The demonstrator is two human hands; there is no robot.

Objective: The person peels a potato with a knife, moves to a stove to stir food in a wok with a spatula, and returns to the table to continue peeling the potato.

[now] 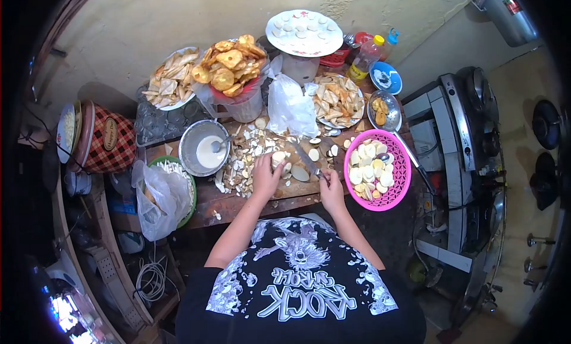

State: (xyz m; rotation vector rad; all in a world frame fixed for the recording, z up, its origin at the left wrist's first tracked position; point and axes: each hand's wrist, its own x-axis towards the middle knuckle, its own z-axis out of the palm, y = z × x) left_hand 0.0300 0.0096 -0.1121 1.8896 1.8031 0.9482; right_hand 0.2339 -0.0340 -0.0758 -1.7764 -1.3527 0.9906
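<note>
My right hand (331,188) is closed round the handle of a knife (307,158), whose blade slants up and left over the wooden board (291,190). My left hand (267,175) curls its fingers against a peeled, pale root piece (278,158) on the board. Cut ends and round slices lie beside it, among them a larger slice (300,173) under the knife's side. Peel scraps (241,159) are strewn to the left of my left hand. To the right of my right hand, a pink basket (405,176) holds many pale slices and a spoon.
Left stands a bowl of white batter (189,167) with a ladle, near a green basin (189,210). Behind are fried slices (231,61) heaped on a container, plates of folded wrappers (338,100), a plastic bag (291,106) and a skimmer (407,145). A stove (455,115) is at right.
</note>
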